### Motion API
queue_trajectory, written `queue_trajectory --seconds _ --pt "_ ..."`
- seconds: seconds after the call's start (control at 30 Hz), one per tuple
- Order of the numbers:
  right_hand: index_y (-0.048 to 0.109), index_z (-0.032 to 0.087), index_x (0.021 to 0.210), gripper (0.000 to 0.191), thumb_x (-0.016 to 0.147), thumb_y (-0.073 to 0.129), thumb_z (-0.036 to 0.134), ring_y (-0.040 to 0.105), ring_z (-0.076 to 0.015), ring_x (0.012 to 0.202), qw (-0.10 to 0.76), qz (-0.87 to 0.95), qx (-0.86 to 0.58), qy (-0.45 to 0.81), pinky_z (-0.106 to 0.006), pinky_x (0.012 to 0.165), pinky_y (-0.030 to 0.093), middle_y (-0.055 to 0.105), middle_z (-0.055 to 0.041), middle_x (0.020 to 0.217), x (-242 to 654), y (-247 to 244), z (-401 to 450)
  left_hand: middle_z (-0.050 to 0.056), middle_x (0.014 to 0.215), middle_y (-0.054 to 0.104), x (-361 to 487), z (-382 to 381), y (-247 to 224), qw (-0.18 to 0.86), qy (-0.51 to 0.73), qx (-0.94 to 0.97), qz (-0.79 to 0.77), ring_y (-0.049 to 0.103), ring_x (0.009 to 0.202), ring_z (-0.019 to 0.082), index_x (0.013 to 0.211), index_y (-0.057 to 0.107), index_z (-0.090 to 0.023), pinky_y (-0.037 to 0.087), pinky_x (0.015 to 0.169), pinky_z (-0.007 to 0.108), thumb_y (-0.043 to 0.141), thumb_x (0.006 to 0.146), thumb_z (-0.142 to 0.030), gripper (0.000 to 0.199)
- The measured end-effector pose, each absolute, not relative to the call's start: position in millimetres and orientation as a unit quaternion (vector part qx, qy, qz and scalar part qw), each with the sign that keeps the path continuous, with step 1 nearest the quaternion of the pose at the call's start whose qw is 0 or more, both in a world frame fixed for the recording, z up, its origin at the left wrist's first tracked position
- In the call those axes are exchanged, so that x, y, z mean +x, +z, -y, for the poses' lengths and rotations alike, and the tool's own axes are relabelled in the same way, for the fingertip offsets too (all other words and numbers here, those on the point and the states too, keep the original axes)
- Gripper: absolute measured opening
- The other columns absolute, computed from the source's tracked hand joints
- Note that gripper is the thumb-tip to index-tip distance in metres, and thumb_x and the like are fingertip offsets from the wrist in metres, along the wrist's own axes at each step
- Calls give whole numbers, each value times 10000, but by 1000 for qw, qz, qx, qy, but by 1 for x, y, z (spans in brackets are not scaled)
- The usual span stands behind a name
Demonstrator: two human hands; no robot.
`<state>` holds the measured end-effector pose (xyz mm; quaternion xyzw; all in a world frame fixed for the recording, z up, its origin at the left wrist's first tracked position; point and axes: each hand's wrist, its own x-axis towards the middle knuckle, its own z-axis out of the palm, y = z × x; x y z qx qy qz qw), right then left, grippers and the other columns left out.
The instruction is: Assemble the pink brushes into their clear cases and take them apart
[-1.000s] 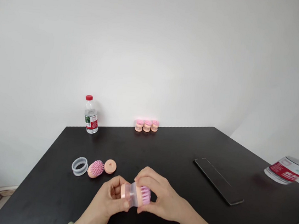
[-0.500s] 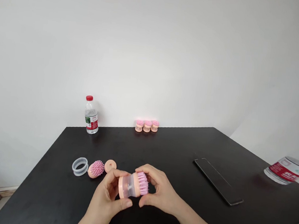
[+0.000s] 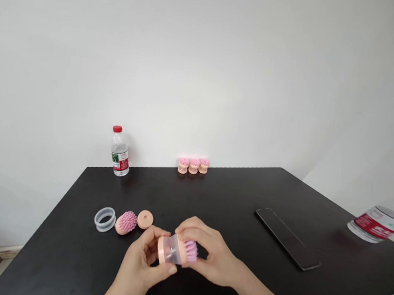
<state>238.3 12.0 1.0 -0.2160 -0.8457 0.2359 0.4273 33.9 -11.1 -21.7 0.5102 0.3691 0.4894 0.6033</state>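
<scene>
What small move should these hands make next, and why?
Perhaps a gentle twist: the left hand holds the brush by its plain end, the right hand grips near its pink bristles, so turning one against the other could check the fit.

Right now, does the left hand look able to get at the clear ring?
Probably yes, but only after letting go: the left hand grips the brush. The clear ring's near side looks open, though the bristled piece sits close on its right.
</scene>
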Motion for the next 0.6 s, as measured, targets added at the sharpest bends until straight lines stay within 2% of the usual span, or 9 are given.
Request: queue_trajectory --seconds 0.1,0.17,0.23,0.3,0.37,0.43,0.47,0.53,0.6 --pt "596 222 1141 173 971 569 230 606 -211 1015 421 863 -190 203 -360 859 535 652 -103 1101 238 4 -11 -45 684 566 36 10 -25 642 471 496 -346 472 625 86 853 626 -178 377 609 212 838 671 -448 388" --pt "590 216 1156 201 961 590 264 601 -224 1022 421 865 -191 194 -372 862 530 645 -112 1118 238 3 -11 -48 668 550 36 9 -27 646 471 491 -346 450 607 76 834 617 -173 362 596 207 821 691 -467 386" --pt "581 208 1162 345 886 695 380 608 -235 962 422 854 -230 202 -375 824 529 648 -108 1088 237 -1 -11 -37 730 588 35 9 -29 639 485 481 -353 501 655 90 895 624 -187 398 637 215 855 655 -429 411" --pt "567 212 1138 443 804 766 426 607 -200 800 407 820 -310 256 -336 720 521 656 -51 937 236 -8 -12 -21 829 632 34 8 -30 621 497 491 -354 569 745 124 957 630 -214 444 702 239 905 583 -343 482" --pt "544 225 1092 374 823 734 403 570 -148 636 379 763 -375 366 -279 608 487 611 25 764 236 -15 -14 4 928 660 33 9 -30 588 501 528 -352 620 850 176 978 645 -231 479 765 278 913 555 -265 502" --pt "525 235 1076 311 866 670 412 559 -130 579 361 709 -384 468 -250 563 467 581 53 706 236 -20 -15 33 1015 673 33 9 -29 555 503 561 -352 643 947 228 985 664 -234 497 819 317 890 582 -226 462" --pt "524 238 1096 347 855 677 435 589 -141 624 363 698 -372 493 -259 591 484 609 38 759 237 -20 -15 42 1039 676 33 8 -30 546 505 566 -355 648 975 243 998 669 -235 501 838 331 876 604 -223 445" --pt "527 251 1190 544 758 775 469 642 -196 843 375 707 -351 486 -313 735 524 651 -28 1013 238 -17 -15 45 1037 686 33 7 -33 544 512 558 -362 661 973 245 1023 664 -238 510 845 337 867 626 -242 446" --pt "513 281 1302 776 637 881 434 592 -259 1101 373 738 -346 444 -368 900 501 560 -78 1297 240 -11 -14 40 1010 696 32 4 -37 547 523 541 -367 671 936 227 1036 652 -240 518 837 326 877 624 -269 470"
